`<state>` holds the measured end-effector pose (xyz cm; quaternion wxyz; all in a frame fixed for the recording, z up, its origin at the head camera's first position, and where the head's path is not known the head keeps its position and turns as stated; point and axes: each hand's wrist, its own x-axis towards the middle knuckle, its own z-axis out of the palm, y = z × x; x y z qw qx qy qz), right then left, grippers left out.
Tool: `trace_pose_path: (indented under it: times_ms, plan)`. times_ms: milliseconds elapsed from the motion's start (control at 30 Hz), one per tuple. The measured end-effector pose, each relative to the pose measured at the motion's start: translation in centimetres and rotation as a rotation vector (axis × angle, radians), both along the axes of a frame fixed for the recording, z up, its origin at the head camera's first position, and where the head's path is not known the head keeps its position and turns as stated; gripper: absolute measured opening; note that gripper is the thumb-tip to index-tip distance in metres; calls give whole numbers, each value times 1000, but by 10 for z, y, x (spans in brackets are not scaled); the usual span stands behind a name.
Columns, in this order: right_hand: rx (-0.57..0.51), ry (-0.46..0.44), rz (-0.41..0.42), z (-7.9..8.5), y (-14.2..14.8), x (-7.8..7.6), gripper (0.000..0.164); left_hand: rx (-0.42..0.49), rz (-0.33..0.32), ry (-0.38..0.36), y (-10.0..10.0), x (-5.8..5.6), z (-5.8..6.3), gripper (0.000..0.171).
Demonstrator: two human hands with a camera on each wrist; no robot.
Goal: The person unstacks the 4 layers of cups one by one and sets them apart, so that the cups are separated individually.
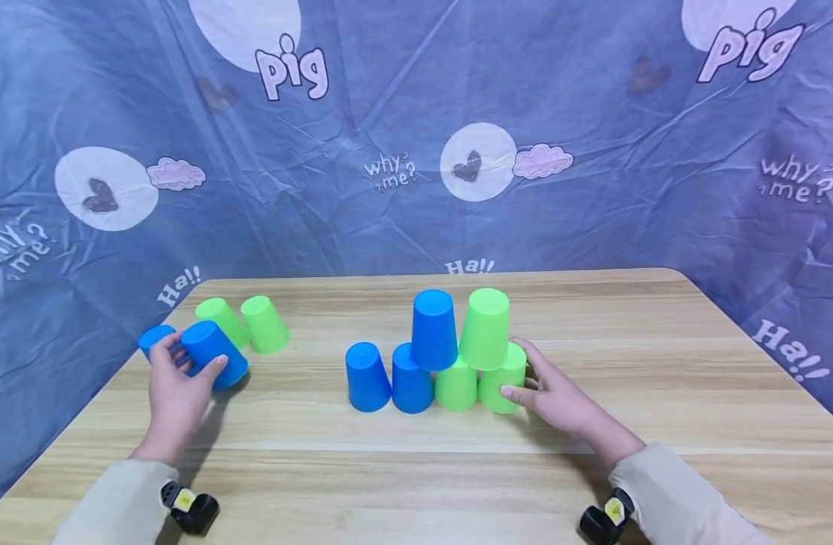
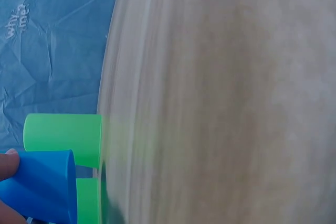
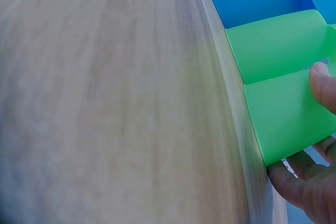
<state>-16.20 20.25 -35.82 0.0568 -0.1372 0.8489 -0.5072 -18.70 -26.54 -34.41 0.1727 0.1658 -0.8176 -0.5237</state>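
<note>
At the left, my left hand pinches a blue cup, upside down and tilted, between thumb and fingers; its lower rim appears lifted off the table. The left wrist view shows this blue cup before the green cups. Toward the centre, two blue cups and two green cups stand inverted in a row. A blue cup and a green cup sit on top of them. My right hand grips the row's rightmost green cup, thumb in front; its thumb also shows against that cup in the right wrist view.
Two green cups, one of them this one, stand behind my left hand. Another blue cup is partly hidden by that hand. A wooden table lies under everything, and a printed blue cloth hangs behind its far edge.
</note>
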Motion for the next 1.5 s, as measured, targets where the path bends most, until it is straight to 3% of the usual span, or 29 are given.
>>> trace_pose_path:
  times_ms: [333,1500]
  plan:
    - [12,-2,0,0,0,1,68,22,-10,-62,-9,-6,-6,71]
    - [-2,2,-5,1,0,2,68,-6,-15,-68,-15,-14,-16,74]
